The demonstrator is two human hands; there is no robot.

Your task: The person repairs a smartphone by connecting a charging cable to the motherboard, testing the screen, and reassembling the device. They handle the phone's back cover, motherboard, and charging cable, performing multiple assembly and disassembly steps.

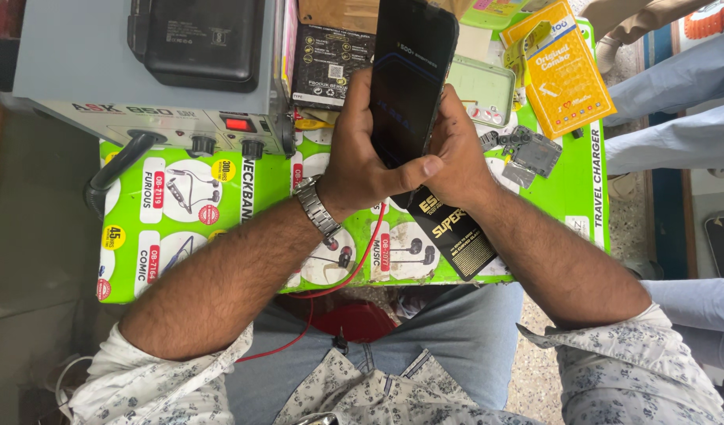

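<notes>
Setting: small green counter [567, 181] with printed earphone pictures, seen from above; grey floor on the left, speckled floor on the right.
Phone: black smartphone [409, 71], dark screen facing up, raised over the middle of the counter, tilted slightly to the right.
Left hand: left hand [362, 157] wrapped around the phone's left edge and lower end, thumb laid across the bottom of the screen; metal wristwatch [319, 208] on the wrist.
Right hand: right hand [460, 153] closed on the phone's right edge from the side, fingers behind the phone and mostly hidden.
Under the hands: black packet with gold lettering [456, 236] lying on the counter, partly covered by the right wrist.
Left of the hands: grey metal device [149, 86] with knobs and a red switch; black box-shaped unit [197, 39] on top of it.
Right of the hands: pale green case [482, 90], small metal parts [527, 153], orange carded packet [563, 67].
Cable: red cable [354, 267] hanging from the counter edge down to the lap.
Other person: legs in light blue trousers [677, 102] at far right.
</notes>
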